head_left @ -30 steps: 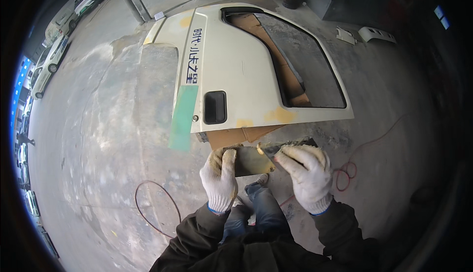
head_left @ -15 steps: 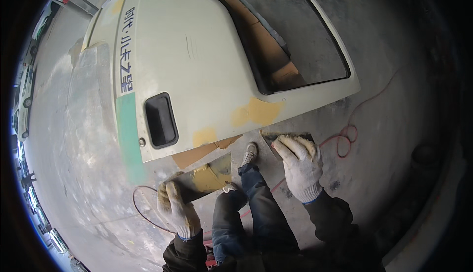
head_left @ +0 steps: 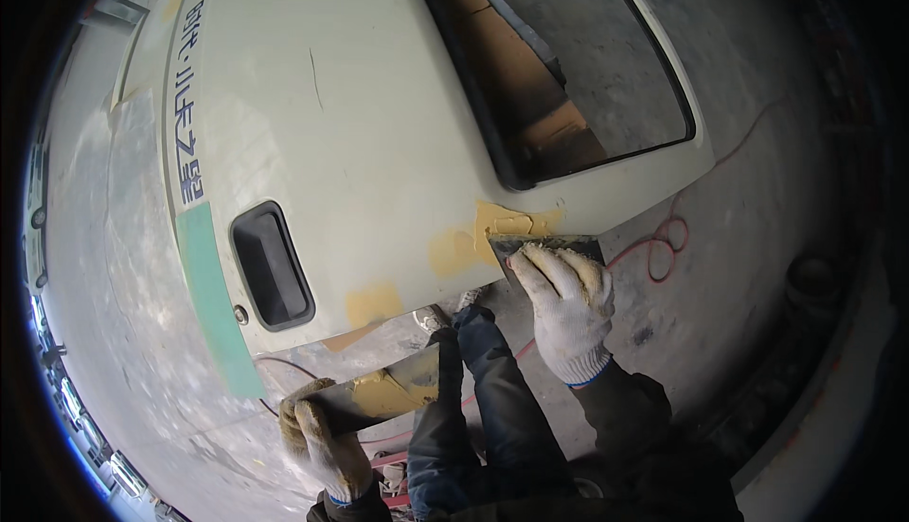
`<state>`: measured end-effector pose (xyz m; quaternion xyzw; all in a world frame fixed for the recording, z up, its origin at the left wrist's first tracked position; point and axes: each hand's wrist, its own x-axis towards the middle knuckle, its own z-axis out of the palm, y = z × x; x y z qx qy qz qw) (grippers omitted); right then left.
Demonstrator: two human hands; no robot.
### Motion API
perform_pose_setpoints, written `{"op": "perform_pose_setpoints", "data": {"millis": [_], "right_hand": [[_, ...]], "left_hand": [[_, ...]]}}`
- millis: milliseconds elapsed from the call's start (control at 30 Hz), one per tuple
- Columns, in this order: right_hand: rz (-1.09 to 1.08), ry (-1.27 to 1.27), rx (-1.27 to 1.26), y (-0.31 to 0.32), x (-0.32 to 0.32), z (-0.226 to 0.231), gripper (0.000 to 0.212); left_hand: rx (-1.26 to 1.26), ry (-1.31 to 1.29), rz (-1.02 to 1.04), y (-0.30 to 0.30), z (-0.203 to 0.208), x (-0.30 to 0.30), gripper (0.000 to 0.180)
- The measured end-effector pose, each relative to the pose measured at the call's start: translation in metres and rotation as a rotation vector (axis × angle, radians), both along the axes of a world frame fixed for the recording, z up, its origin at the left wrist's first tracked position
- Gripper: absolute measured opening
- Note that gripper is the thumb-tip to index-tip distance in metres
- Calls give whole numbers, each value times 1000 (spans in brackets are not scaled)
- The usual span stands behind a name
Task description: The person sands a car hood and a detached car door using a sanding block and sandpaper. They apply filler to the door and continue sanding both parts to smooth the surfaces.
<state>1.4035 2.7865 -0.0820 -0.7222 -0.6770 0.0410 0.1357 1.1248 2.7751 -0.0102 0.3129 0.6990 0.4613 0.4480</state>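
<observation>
Right hand: the gloved right hand [head_left: 565, 306] presses flat on a wide spreader [head_left: 544, 246], fingers spread along its back, the blade edge touching the cream vehicle door [head_left: 379, 124] at a patch of yellow filler [head_left: 492, 229] near the door's lower edge.
Left hand: the gloved left hand [head_left: 322, 437] is closed around one end of a dark mixing board [head_left: 383, 394] that carries a lump of the same yellow filler, held low and well apart from the door.
Door: lies flat on the concrete floor [head_left: 757, 238], window opening toward the top, recessed handle [head_left: 272, 266] to the left; two more filler patches sit between the handle and the spreader.
Risk, blade: tilted unevenly, a corner could dig a groove or leave ridges in the soft patch.
Risk, edge: the patch sits close to the door's rim, so filler may be pushed over it onto the floor.
Risk, board: held by one end and slanted, it could tip and shed its lump onto the trouser leg [head_left: 492, 380] just beside it.
Risk, cable: the red cable [head_left: 663, 238] loops near the door; a shifted knee could snag it.
</observation>
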Motion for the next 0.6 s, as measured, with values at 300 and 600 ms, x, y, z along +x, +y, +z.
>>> {"op": "perform_pose_setpoints", "data": {"millis": [300,600], "right_hand": [[-30,-54,23,-11,7,-10,41],[-77,-65,36,-19,9,-7,43]], "left_hand": [[-21,8,-27,6,0,-3,36],[7,-47,-68,7,-2,-2,35]]}}
